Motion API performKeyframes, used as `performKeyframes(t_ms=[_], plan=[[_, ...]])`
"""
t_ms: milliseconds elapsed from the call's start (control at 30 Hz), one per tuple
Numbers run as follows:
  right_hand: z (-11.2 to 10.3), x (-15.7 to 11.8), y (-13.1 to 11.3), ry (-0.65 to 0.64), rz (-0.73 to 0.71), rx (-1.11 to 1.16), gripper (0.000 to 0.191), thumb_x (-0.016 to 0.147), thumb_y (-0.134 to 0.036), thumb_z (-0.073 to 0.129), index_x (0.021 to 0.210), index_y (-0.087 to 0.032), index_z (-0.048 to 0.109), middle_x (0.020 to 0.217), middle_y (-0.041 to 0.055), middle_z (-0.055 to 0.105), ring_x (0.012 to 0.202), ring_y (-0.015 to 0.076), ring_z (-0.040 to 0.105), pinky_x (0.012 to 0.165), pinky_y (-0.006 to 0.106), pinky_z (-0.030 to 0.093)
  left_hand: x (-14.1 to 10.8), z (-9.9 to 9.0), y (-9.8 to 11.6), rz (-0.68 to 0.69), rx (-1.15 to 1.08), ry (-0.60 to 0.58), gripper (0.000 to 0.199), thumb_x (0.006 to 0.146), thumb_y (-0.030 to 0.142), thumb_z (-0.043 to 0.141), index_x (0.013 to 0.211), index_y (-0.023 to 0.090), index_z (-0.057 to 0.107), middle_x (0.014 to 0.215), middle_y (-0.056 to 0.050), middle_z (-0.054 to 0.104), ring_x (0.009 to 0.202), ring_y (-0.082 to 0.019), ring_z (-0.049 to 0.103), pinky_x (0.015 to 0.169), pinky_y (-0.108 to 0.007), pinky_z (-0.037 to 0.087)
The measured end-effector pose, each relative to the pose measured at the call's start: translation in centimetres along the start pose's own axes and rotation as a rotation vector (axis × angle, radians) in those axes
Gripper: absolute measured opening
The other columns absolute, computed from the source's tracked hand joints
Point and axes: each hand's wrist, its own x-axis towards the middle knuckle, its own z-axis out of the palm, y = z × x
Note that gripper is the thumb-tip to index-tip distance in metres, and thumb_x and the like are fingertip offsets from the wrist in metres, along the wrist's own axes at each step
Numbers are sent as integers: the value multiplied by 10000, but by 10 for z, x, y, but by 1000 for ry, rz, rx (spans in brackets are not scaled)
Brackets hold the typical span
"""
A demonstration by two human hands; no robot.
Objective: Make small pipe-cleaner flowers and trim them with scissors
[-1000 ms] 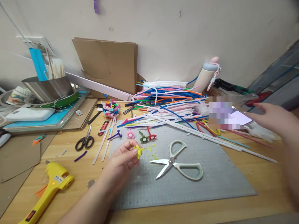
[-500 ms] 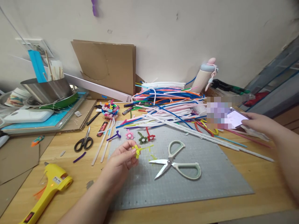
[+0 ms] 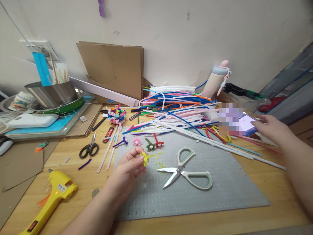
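Pixel blocks blur the left part of the lit purple-screened phone [image 3: 246, 124] — what it shows is too small to read. The picture's bottom edge cuts off the yellow plastic glue gun's handle [image 3: 39, 217]; the right edge crops the bare right forearm [image 3: 294, 151] — its elbow is hidden.

Light even, moderately bright; shadows soft. Wall [image 3: 168, 42] dull grey, darkening toward 2 o'clock. Phone [image 3: 246, 124] screen glowing pale violet at 3 o'clock, mosaic blocks hiding detail beside it. Steel pot [image 3: 52, 95], 9 o'clock: mild sheen. Fine detail soft; wide-angle stretch at edges; right forearm [image 3: 292, 155] slightly blurred.
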Motion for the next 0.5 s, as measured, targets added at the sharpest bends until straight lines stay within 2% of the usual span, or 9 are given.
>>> performKeyframes(t_ms=[100,200,267,400,500], plan=[[-8,-15,-16,68,-83,-89,596,835,-473,373,1370,-210,362,1395,165,361,1226,295,360,905,419,284,-1,0,0,-4,0,-2,154,697,208,675,786,164,557,679,23,490,502,-40,359,494,-176,298],[-12,-27,-28,49,-272,-253,525,856,-476,346,1346,-297,403,1473,112,234,1325,318,172,963,514,111,-1,0,0,1,17,-3,143,712,207,663,793,162,553,686,22,484,509,-40,365,501,-176,304],[-10,-30,-29,9,-317,-308,508,864,-483,329,1330,-307,431,1478,108,224,1331,324,143,951,539,75,-1,0,0,2,23,-3,137,718,204,656,792,163,548,689,24,478,510,-38,362,504,-175,304],[-4,-31,-31,-21,-282,-324,488,860,-472,351,1304,-308,467,1476,104,233,1334,319,133,943,554,64,-1,-1,0,5,23,1,139,717,206,655,794,165,545,680,25,473,509,-41,360,503,-178,302],[-14,-38,-45,62,-272,-280,483,867,-443,380,1327,-306,431,1472,117,234,1334,326,148,956,572,68,-1,-1,0,9,20,4,145,711,207,662,793,166,550,668,26,472,506,-44,359,500,-182,299]])
